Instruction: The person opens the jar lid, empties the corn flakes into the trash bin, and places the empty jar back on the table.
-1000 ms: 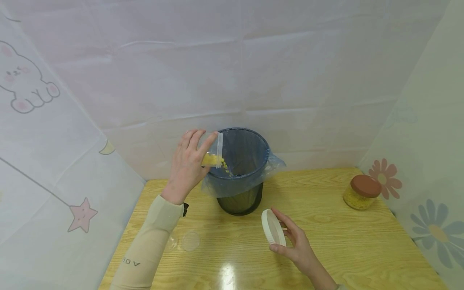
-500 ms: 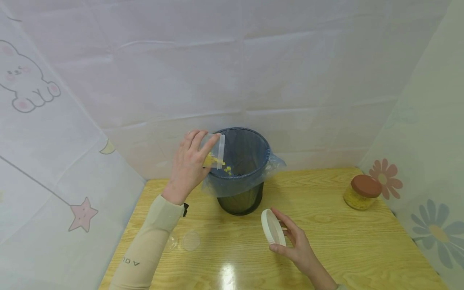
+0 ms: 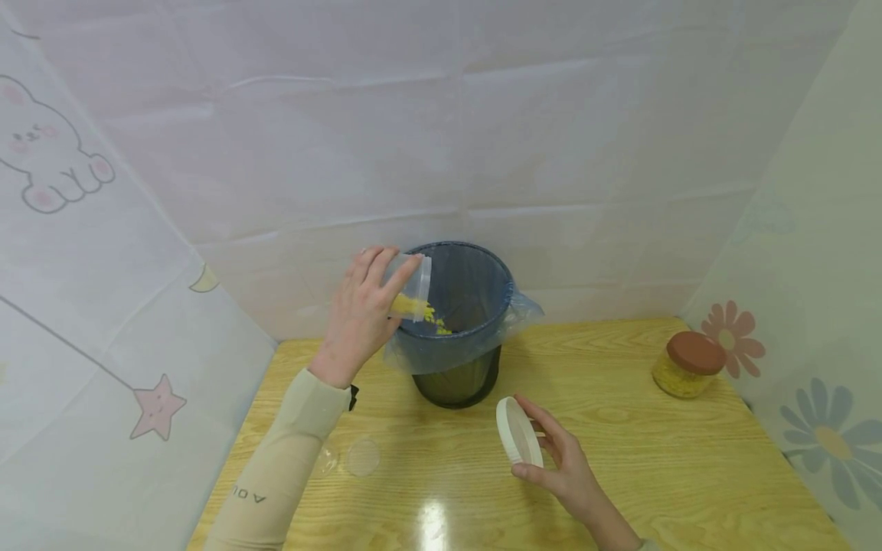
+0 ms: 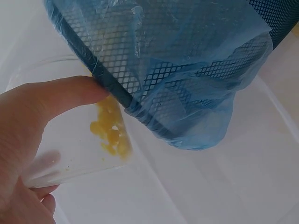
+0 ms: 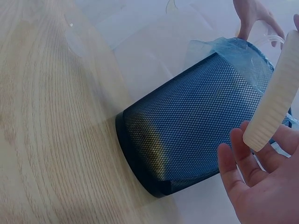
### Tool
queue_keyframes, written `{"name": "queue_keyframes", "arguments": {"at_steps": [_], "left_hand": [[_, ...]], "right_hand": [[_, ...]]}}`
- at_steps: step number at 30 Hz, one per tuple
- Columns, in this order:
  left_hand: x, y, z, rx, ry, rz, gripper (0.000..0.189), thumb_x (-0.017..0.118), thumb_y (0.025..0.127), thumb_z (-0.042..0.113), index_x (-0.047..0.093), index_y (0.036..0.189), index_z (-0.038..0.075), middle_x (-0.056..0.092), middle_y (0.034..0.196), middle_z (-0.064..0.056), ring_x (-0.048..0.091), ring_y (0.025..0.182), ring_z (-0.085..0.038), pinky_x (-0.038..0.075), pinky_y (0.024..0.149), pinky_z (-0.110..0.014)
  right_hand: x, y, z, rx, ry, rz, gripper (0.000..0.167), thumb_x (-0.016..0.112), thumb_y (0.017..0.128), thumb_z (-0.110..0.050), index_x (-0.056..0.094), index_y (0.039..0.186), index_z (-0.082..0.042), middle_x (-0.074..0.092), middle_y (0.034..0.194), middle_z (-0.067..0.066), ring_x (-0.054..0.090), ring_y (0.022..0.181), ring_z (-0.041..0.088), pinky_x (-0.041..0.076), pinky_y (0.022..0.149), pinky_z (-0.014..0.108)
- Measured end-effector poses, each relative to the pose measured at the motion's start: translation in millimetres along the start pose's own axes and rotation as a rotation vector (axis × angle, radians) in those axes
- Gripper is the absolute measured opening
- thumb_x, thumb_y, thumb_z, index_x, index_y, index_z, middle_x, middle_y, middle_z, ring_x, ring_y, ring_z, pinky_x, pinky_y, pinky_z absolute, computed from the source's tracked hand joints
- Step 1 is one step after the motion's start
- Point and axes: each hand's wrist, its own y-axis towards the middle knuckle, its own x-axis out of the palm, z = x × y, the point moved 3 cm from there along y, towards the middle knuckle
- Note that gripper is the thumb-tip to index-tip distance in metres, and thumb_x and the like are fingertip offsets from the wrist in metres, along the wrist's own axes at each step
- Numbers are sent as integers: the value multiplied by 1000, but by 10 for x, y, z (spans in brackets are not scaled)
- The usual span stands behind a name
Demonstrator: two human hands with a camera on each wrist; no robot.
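My left hand (image 3: 358,317) grips a clear plastic jar (image 3: 416,277), tipped on its side over the left rim of a dark mesh bin (image 3: 468,386). Small yellow pieces (image 4: 110,133) lie along the jar's lower side and spill from its mouth into the bin. A translucent blue bag (image 3: 451,353) lines the bin and folds over its rim. Nearer the front, my right hand (image 3: 568,478) holds a white ribbed screw lid (image 3: 508,432) on edge between thumb and fingers, above the table. In the right wrist view, something yellowish shows through the bin's lower mesh (image 5: 152,149).
A jar with a brown lid (image 3: 696,353) and yellow contents stands at the table's right, by the flowered wall. A clear disc (image 3: 363,457) and a small transparent piece (image 3: 328,461) lie near my left forearm. A pale sheet (image 3: 586,153) hangs behind the bin.
Yellow pieces keep tumbling from the jar into the bin. The jar has shifted slightly right with my left hand. My right hand and the lid stay in place.
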Motion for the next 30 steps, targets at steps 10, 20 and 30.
{"name": "queue_keyframes", "arguments": {"at_steps": [10,20,30], "left_hand": [[9,15,12,14,12,-4,99,92,67,8,45,152,16,44,145,-20,38,136,-39,17,122,-43],[6,28,28,40,23,6,103,97,62,10,46,152,16,45,144,-20,39,135,-40,18,122,-43],[17,43,52,81,70,-26,101,92,65,6,43,153,17,43,145,-20,36,139,-39,13,123,-43]], "right_hand": [[-7,0,4,-8,-12,-4,79,72,83,-2,39,155,-2,51,141,18,53,112,29,52,89,34],[-1,-12,5,2,-6,-1,79,72,83,-3,39,155,-3,50,143,17,53,113,25,52,90,34],[0,-18,9,-3,1,-14,79,71,84,-3,38,155,-2,49,143,20,53,115,22,52,90,34]]}}
